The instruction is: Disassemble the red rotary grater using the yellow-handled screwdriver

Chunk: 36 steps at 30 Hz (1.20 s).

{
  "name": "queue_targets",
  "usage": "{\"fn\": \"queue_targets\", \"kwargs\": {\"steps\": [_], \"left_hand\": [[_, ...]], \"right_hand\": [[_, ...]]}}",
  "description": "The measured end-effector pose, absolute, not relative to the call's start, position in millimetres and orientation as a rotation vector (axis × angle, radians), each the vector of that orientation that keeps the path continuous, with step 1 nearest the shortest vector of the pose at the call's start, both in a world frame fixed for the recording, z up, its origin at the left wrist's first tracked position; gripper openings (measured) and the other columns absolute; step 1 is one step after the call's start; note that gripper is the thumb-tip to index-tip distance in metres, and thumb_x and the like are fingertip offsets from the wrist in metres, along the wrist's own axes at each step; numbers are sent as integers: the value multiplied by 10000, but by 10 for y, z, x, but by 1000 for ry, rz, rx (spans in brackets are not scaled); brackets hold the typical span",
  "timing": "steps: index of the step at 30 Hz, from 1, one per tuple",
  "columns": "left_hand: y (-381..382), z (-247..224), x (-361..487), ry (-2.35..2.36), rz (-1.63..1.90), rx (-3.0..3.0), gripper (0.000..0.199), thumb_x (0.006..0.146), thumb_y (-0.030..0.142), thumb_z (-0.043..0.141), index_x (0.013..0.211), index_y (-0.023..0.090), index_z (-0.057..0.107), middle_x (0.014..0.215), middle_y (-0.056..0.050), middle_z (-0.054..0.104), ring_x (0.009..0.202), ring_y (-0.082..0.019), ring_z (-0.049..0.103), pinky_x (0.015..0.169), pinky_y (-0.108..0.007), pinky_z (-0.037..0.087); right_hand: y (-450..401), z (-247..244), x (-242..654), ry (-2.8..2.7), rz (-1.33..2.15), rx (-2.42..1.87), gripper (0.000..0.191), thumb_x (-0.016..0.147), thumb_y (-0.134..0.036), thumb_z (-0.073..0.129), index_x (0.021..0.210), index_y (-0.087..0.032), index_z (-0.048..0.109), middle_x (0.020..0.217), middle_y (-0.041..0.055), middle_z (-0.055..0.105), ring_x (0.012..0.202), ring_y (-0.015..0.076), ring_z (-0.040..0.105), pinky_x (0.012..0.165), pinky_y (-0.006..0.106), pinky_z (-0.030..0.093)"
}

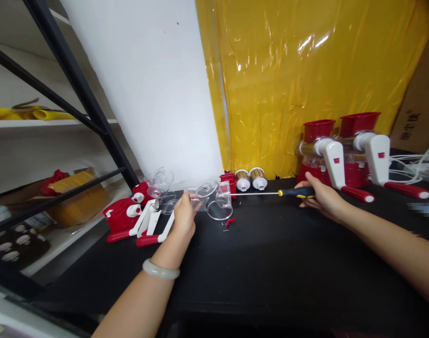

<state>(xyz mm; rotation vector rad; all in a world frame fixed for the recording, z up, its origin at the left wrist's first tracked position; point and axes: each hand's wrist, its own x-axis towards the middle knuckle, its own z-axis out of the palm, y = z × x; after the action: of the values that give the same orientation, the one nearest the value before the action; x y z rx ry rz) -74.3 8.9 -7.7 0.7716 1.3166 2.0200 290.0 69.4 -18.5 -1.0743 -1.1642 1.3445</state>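
My left hand (186,213) grips a clear plastic housing (219,206) by its left side, over the black table. My right hand (318,197) is closed round the black and yellow handle of a screwdriver (296,193). Its long thin shaft points left, and the tip meets the right side of the clear housing. Just below the housing lie a small red part (230,222) and a few tiny metal pieces (225,230). Behind the shaft are two metal grating drums (258,179) with white ends.
Red bases (120,216), white cranks with red handles (149,240) and more clear parts (160,183) lie left. Two assembled red and white grinders (318,155) stand right, near white cables (411,169). A black-framed shelf (73,70) borders the left.
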Motion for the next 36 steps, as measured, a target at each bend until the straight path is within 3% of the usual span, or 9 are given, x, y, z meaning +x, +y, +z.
{"fn": "queue_targets", "kwargs": {"steps": [5, 8, 11, 15, 18, 24, 28, 32, 36], "left_hand": [[71, -57, -736, 1321, 2021, 751, 415, 726, 556, 713, 660, 164, 591, 887, -58, 640, 878, -185, 620, 763, -332, 574], [71, -52, -730, 1317, 2017, 751, 403, 730, 544, 711, 659, 165, 593, 887, -61, 642, 893, -190, 621, 757, -325, 572], [76, -54, -728, 1311, 2017, 751, 397, 723, 540, 710, 659, 165, 597, 905, -66, 646, 902, -194, 621, 739, -309, 570], [78, -50, -724, 1325, 2020, 765, 397, 713, 541, 711, 654, 168, 591, 885, -60, 634, 895, -190, 608, 736, -306, 568], [68, -35, -712, 1317, 2023, 756, 383, 731, 531, 695, 657, 170, 589, 877, -52, 632, 884, -182, 607, 755, -315, 567], [57, -19, -702, 1323, 2016, 715, 370, 757, 515, 684, 655, 174, 583, 878, -50, 644, 857, -174, 617, 811, -361, 566], [72, -46, -723, 1320, 2017, 749, 412, 727, 559, 718, 666, 171, 593, 880, -53, 650, 845, -177, 628, 819, -374, 571], [84, -66, -739, 1314, 2030, 777, 429, 714, 573, 728, 663, 167, 597, 881, -59, 648, 861, -182, 626, 805, -364, 584], [82, -57, -736, 1314, 2035, 761, 416, 725, 559, 714, 656, 168, 591, 899, -65, 651, 893, -189, 620, 800, -356, 584]], "right_hand": [[677, -185, 2899, -1058, 1393, -932, 84, 769, -267, 707, 820, -234, 648, 524, -45, 493, 469, 102, 441, 554, 257, 511], [659, -155, 2933, -975, 1484, -769, 264, 649, -163, 726, 886, -259, 657, 718, -24, 605, 592, 117, 541, 553, 244, 506], [666, -153, 2947, -1002, 1466, -765, 171, 735, -266, 727, 893, -247, 665, 772, -1, 641, 632, 128, 578, 540, 241, 494], [713, -216, 2924, -1130, 1396, -967, 437, 933, -601, 484, 785, -212, 617, 440, -16, 442, 382, 118, 378, 374, 234, 295], [723, -241, 2915, -1212, 1360, -1022, 371, 889, -555, 590, 758, -208, 588, 360, -81, 256, 342, 80, 196, 365, 218, 177], [633, -122, 2957, -1091, 1451, -786, 338, 632, -205, 770, 928, -265, 616, 698, -36, 577, 554, 112, 505, 486, 231, 415], [629, -98, 2966, -1100, 1446, -806, 216, 727, -337, 732, 904, -262, 633, 758, 3, 626, 613, 150, 576, 506, 269, 453], [692, -185, 2934, -1196, 1394, -920, 399, 880, -611, 537, 796, -228, 611, 422, -44, 366, 361, 112, 311, 378, 253, 242], [704, -219, 2914, -1218, 1317, -954, 245, 818, -449, 668, 800, -217, 592, 400, -77, 312, 361, 80, 239, 395, 226, 160]]}}
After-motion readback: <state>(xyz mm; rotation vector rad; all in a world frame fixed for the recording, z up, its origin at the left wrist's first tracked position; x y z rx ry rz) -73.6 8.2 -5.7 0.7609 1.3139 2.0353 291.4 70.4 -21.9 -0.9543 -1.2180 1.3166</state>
